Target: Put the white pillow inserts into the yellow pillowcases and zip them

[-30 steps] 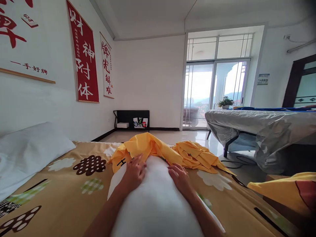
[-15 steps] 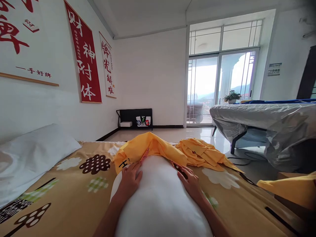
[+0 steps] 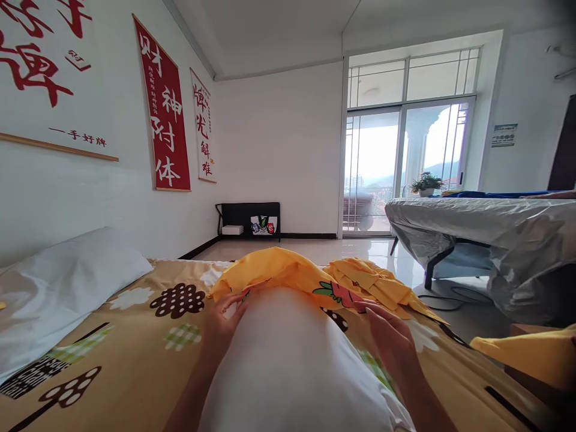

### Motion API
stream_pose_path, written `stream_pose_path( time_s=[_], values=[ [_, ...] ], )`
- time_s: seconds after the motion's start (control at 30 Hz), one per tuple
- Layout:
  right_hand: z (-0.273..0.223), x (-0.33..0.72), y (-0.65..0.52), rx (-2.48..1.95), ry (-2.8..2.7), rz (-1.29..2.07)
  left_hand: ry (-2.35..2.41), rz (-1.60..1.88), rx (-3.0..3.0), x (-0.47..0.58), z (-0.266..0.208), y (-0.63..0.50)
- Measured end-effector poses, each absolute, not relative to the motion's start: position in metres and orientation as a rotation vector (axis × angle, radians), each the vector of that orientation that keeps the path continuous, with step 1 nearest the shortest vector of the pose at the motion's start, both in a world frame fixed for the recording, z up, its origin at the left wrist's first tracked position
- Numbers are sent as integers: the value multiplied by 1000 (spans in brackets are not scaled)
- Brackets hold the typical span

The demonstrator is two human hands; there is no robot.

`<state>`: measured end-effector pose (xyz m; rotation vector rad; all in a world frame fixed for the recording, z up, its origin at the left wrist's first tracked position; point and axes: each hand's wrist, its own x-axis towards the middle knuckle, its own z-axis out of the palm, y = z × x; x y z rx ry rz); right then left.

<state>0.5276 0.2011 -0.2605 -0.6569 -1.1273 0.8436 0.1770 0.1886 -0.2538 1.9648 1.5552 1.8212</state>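
A white pillow (image 3: pixel 283 360) lies in front of me on the patterned bed sheet (image 3: pixel 135 342), its far end inside the mouth of a yellow pillowcase (image 3: pixel 274 264). My left hand (image 3: pixel 228 312) pinches the case's edge on the left of the pillow. On the right, my right hand (image 3: pixel 387 324) grips the edge beside a printed strawberry or carrot shape and holds it out from the pillow. How far the pillow reaches into the case is hidden by the cloth.
More yellow cloth (image 3: pixel 369 282) is heaped just right of the case. A second white pillow (image 3: pixel 72 288) lies at the left. Yellow fabric (image 3: pixel 531 354) sits on a box at the right. Beyond stands a plastic-covered table (image 3: pixel 477 216) with a potted plant (image 3: pixel 426 183).
My right hand has moved right and pulled the case's edge outward, showing the printed picture. My left hand has shifted slightly left and now pinches the edge.
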Motion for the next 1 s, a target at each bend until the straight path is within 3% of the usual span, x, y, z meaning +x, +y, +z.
stream_pose_path(
  time_s=[0.23, 0.47, 0.7, 1.0],
  values=[
    [-246, 546, 190, -605, -1001, 772, 1544, 2277, 2249, 158, -218, 139],
    [-244, 549, 195, -779, -963, 585, 1726, 1988, 2756, 135, -213, 135],
    [-258, 519, 204, -951, -1176, 615, 1304, 1750, 2898, 169, -195, 117],
    [-160, 567, 176, -1021, -1228, 501, 1632, 1521, 2504, 162, -117, 64]
  ],
)
